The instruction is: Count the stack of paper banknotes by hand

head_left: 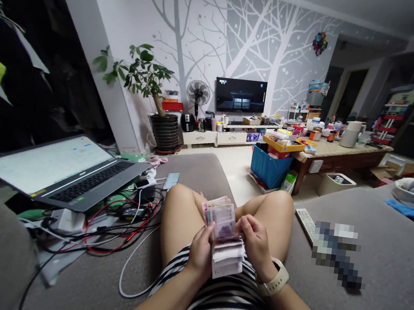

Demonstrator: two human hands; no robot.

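Observation:
I sit on a grey sofa with my bare knees up in front of me. A thick stack of banknotes (224, 238) rests in my lap, its upper notes fanned upright. My left hand (199, 253) grips the stack from the left with the thumb on the notes. My right hand (254, 242), with a pale watch (277, 281) on the wrist, pinches the right edge of the upper notes. Both hands are closed on the stack.
An open laptop (63, 169) sits at my left above tangled red and white cables (121, 227) and a phone (171, 181). A remote (307, 223) lies on the sofa at my right. Ahead stand a television (239, 96), fan, potted plant (150, 91) and a cluttered table (339, 152).

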